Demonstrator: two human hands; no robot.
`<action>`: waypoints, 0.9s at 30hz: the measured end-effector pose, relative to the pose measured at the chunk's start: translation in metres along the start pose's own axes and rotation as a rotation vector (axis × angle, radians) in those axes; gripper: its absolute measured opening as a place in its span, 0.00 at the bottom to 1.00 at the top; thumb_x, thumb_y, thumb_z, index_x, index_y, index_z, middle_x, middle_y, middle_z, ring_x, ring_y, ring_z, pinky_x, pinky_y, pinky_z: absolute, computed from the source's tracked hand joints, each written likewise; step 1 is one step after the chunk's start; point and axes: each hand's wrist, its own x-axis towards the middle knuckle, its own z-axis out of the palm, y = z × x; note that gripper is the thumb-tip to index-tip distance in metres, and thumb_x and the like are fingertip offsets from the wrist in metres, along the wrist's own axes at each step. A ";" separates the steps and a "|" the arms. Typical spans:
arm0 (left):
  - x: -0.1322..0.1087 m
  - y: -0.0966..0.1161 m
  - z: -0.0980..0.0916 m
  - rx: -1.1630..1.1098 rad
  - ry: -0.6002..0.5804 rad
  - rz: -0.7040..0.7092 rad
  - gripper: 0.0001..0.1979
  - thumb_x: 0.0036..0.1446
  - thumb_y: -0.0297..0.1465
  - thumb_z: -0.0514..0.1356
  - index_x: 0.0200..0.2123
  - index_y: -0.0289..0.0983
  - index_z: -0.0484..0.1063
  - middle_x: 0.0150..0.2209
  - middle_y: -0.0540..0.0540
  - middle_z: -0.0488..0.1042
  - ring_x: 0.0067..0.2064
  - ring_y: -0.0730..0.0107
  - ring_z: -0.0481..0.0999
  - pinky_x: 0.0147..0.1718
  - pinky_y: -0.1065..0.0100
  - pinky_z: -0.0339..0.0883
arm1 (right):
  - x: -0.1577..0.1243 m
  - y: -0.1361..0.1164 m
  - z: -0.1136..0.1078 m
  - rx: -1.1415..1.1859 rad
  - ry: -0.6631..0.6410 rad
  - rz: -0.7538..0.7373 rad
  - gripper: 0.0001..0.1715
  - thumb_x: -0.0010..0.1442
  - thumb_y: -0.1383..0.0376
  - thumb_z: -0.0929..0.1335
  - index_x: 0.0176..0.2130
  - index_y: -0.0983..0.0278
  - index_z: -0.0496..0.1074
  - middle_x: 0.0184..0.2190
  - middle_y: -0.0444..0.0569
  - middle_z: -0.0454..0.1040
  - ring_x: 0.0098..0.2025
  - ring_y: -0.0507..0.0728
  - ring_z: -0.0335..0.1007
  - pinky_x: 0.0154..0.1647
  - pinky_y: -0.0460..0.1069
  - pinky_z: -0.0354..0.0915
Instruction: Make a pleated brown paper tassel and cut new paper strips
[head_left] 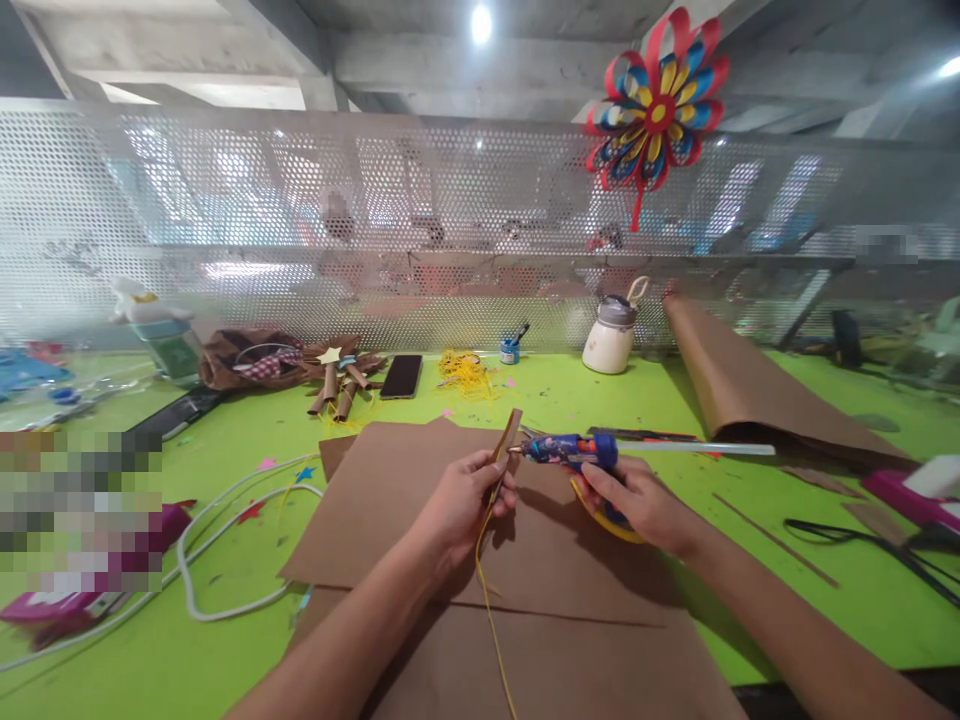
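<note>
My left hand (pixel 469 500) pinches a narrow strip of brown paper (pixel 510 432), which stands up slantwise from the fingers. A thin yellow string (pixel 486 590) hangs from that hand down toward me. In my right hand (pixel 626 490) is a blue glue gun (pixel 566 450), its nozzle pointing left at the strip; whether the tip touches it I cannot tell. A long whitish glue stick (pixel 705 448) juts out of the gun's back. Under both hands lie large brown paper sheets (pixel 367 500).
A phone (pixel 401 377), yellow string pile (pixel 465 372), blue jar (pixel 510 350) and white bottle (pixel 609 340) line the back. Rolled brown paper (pixel 750 380) leans at right. A white cable (pixel 187 570) loops at left. A paper flower (pixel 660 112) hangs on the perforated screen (pixel 450 200).
</note>
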 end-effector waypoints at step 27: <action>-0.001 0.003 -0.001 -0.106 -0.027 -0.083 0.05 0.54 0.22 0.57 0.36 0.28 0.70 0.26 0.47 0.68 0.22 0.80 0.66 0.19 0.78 0.58 | 0.007 0.007 -0.006 0.188 0.139 0.029 0.25 0.64 0.50 0.60 0.25 0.64 0.65 0.22 0.45 0.64 0.26 0.52 0.62 0.32 0.49 0.60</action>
